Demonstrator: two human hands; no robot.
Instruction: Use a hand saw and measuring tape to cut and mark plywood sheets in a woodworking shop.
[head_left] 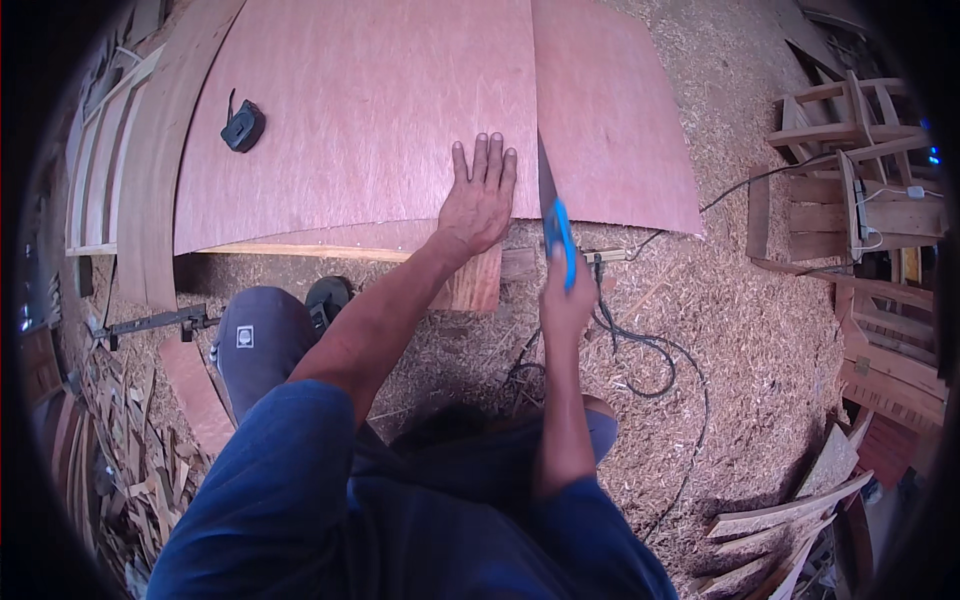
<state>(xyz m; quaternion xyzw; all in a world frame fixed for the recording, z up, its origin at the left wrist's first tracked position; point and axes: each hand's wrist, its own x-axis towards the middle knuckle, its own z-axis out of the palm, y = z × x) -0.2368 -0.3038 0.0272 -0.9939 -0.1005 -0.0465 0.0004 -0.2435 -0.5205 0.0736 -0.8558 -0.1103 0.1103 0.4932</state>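
A sheet of reddish plywood [350, 120] lies across a low wooden support, with a narrower piece [615, 120] to its right along a straight seam. My left hand [480, 195] presses flat on the sheet near its lower edge, left of the seam, fingers spread. My right hand [568, 285] grips the blue handle of a handsaw [556, 220], whose blade lies along the seam. A black tape measure [243, 128] rests on the sheet at the upper left.
Slatted frames [100, 160] stand at the left, wooden chair-like frames [850, 135] at the right. Sawdust covers the floor. A clamp bar [150, 325] lies beside my left knee, a looped black cable [665, 355] right of my right arm, offcuts [785, 510] at lower right.
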